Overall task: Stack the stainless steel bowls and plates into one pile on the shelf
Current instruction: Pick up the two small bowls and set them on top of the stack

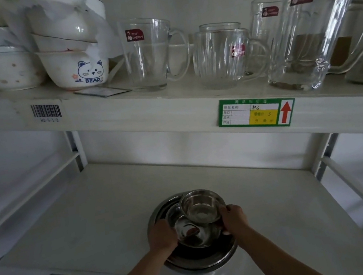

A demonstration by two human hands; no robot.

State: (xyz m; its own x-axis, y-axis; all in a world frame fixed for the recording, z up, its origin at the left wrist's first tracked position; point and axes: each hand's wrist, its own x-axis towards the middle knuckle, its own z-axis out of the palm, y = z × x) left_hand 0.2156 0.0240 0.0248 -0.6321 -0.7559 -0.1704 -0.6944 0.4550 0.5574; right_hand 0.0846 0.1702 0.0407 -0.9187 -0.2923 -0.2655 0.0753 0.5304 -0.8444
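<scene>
Both the left hand (162, 235) and right hand (235, 218) grasp the stiff, probably slippery steel bowls (196, 222) by their rims on the shelf (82, 227)

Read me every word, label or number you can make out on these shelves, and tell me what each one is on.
"BEAR": on the white bowl, under a blue bear drawing.
"RED CHERRY": red sticker on the left glass mug; the stickers on the other mugs look alike but are too blurred to read.
"5": handwritten on the yellow part of the green price tag; its printed characters are too small to read.
Code under the barcode: too blurred to read with confidence.
</scene>
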